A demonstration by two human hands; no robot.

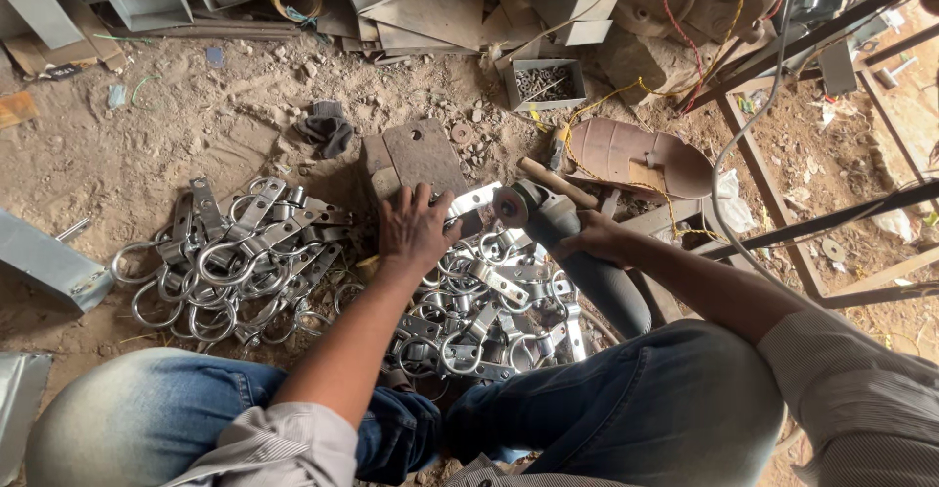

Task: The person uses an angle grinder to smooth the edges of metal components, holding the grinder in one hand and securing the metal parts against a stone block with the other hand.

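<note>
I squat on dusty ground. My left hand (415, 228) presses flat on a shiny metal strap piece (472, 199) that lies on a small rusty steel plate (416, 159). My right hand (594, 238) grips the grey body of an angle grinder (577, 247), whose disc (511, 206) sits right beside the strap's end. A pile of metal ring-and-strap fittings (245, 257) spreads to the left, and another heap of the same fittings (479, 311) lies between my knees.
A grey cable (743, 135) runs from the grinder up to the right. A wooden-handled hammer (553, 182), a small box of screws (545, 83), a rusty curved metal sheet (636, 154), a steel frame (782, 223) and scrap sheet metal (421, 8) surround me.
</note>
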